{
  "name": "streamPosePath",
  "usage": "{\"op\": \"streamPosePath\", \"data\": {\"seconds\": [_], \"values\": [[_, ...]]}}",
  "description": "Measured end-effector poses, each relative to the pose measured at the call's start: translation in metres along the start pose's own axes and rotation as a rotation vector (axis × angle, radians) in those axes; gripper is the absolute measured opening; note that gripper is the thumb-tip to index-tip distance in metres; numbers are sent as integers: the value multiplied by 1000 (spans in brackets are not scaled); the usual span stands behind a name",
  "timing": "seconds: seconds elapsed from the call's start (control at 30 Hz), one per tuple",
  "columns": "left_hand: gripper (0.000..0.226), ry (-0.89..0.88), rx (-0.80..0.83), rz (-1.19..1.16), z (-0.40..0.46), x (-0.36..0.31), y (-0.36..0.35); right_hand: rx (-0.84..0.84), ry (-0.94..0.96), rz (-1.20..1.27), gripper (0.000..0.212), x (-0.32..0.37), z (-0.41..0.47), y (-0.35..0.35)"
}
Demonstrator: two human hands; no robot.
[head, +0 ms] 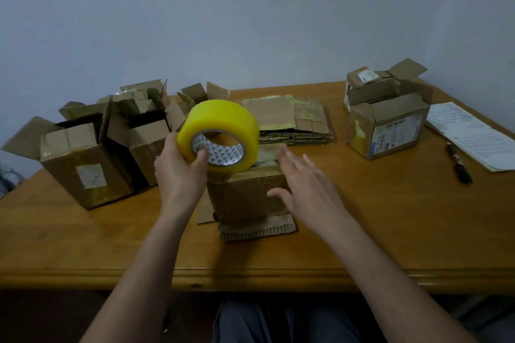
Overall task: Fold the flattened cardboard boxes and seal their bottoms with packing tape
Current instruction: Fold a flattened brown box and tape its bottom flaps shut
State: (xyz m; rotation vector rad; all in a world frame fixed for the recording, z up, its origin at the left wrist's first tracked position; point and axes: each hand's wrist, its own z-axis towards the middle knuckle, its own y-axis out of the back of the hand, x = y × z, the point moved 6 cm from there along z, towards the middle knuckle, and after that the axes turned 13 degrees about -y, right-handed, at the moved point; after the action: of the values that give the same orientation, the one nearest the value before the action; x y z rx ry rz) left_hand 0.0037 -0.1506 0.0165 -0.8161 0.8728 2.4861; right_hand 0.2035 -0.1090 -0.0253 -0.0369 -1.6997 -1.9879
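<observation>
Above corrugated box [248, 195], left hand [178, 172] grips glossy tape roll [220, 133].

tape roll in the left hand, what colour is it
Yellow tape roll, seen in the head view.

Papers [473, 136] cut off at right edge; box labels unreadable.

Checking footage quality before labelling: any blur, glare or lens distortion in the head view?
Head view: dim, even light with a bluish cast; soft shadows under the boxes. Wide-angle bowing curves the table edges. The right hand is slightly motion-smeared over the box; the left hand and tape roll look sharper. No strong glare; overall detail is soft.
</observation>
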Motion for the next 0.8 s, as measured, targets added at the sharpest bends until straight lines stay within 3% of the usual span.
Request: {"op": "streamPosePath", "data": {"seconds": [0.23, 0.57, 0.7, 0.8], "values": [[35, -120, -59, 159, 7, -1, 37, 53, -30, 35, 83, -8, 10, -4], [40, -147, -104, 177, 3, 11, 46, -101, 59, -193, 112, 22, 10, 5], [40, -157, -108, 178, 3, 11, 42, -36, 165, -244, 95, 30, 15, -3], [40, -175, -92, 190, 7, 10, 36, 3, 140, -206, 89, 25, 18, -13]]}}
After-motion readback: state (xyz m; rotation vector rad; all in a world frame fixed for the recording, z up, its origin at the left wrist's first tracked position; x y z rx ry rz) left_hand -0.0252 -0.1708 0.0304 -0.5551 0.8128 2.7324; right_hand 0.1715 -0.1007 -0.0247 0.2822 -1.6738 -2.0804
